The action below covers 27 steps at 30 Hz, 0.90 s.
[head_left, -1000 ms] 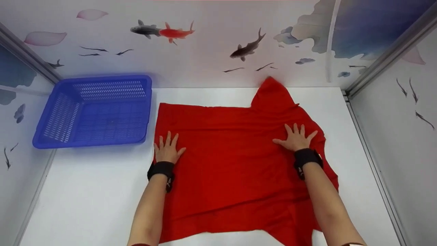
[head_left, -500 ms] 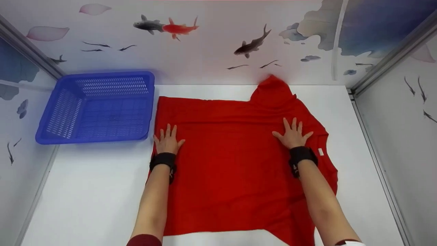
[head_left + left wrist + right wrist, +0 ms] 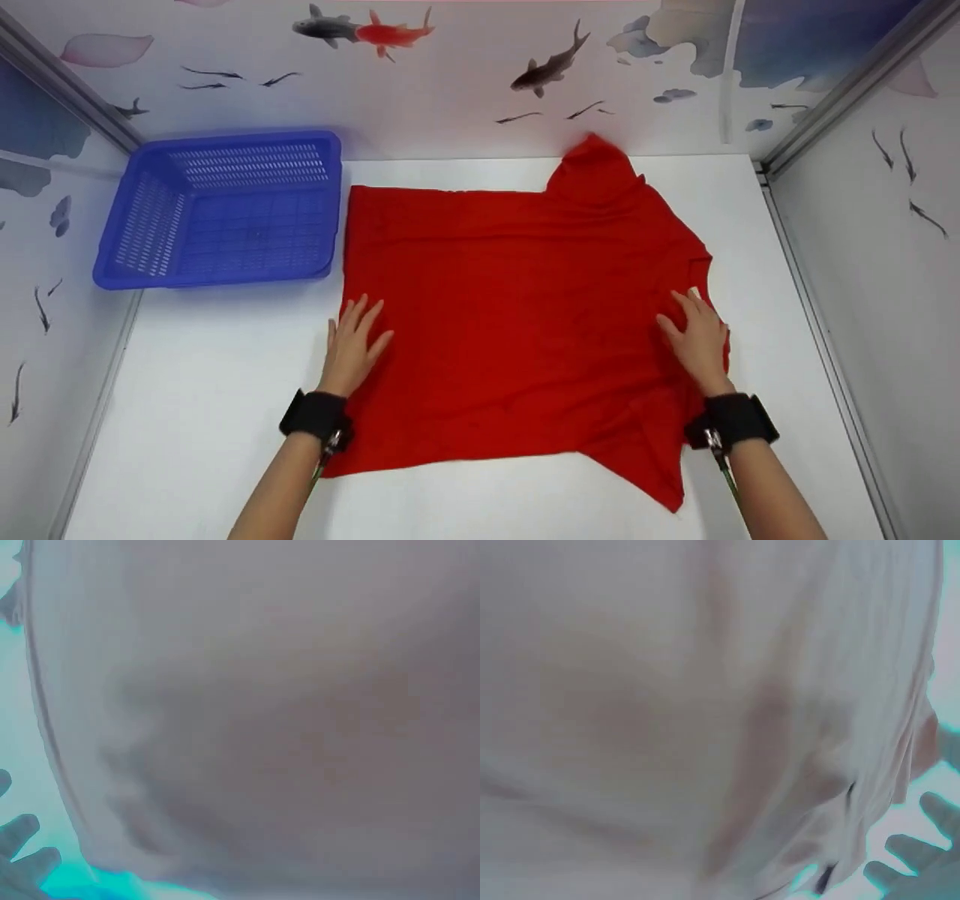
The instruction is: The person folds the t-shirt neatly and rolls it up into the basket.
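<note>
A red T-shirt (image 3: 487, 315) lies spread flat and sideways, with its hem to the left and its neckline to the right. A small white label (image 3: 694, 292) shows at the neckline, partly behind my right fingertips. My left hand (image 3: 350, 352) is over the hem edge, fingers extended and pointing away from me. Close over the neckline side is my right hand (image 3: 700, 337), with relaxed fingers and nothing gripped. The left wrist view shows pale-tinted cloth with fingertips (image 3: 22, 840) at the lower left. In the right wrist view, spread fingers (image 3: 915, 859) appear beside the folded shirt edge.
A blue plastic basket (image 3: 225, 225) with slotted sides stands at the back left of the white table (image 3: 202, 405). Walls printed with fish (image 3: 551, 71) enclose the back and both sides. Each wrist wears a black band (image 3: 319, 416).
Both hands have drawn back toward me from spread positions on the shirt. The right hand has also moved right to the neckline. The shirt's near sleeve now shows whole as the view shifts.
</note>
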Each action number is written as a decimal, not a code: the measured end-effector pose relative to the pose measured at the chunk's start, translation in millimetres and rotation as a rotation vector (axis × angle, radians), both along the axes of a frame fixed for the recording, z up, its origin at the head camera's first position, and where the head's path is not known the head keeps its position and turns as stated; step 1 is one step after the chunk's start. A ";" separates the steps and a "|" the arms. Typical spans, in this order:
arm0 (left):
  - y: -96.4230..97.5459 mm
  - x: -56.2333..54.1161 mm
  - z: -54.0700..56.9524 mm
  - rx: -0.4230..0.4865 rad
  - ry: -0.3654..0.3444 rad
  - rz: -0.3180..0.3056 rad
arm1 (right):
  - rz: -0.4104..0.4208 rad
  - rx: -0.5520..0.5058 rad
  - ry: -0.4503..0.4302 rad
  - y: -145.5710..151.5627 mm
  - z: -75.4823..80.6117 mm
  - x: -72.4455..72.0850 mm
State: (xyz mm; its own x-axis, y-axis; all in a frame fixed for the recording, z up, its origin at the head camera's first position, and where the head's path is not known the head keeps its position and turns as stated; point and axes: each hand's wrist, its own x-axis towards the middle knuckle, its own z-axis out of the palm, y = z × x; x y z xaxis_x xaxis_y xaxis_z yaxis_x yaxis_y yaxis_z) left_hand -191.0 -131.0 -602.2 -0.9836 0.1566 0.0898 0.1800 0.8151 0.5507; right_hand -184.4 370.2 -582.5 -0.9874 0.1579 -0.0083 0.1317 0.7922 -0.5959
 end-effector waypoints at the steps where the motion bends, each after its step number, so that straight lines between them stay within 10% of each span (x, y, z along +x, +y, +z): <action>1: -6.6 12.6 -3.1 0.009 0.011 0.015 | -0.046 -0.007 0.046 2.8 -1.4 13.3; 6: -35.6 79.4 -22.4 0.032 0.094 0.100 | -0.216 -0.025 0.149 15.3 -13.9 71.9; 12: -53.2 134.1 -36.4 0.000 0.137 0.161 | -0.272 -0.023 -0.004 25.0 -22.4 99.9; 27: -72.0 169.2 -31.6 0.016 -0.048 0.005 | -0.203 -0.059 -0.206 12.0 -24.9 151.1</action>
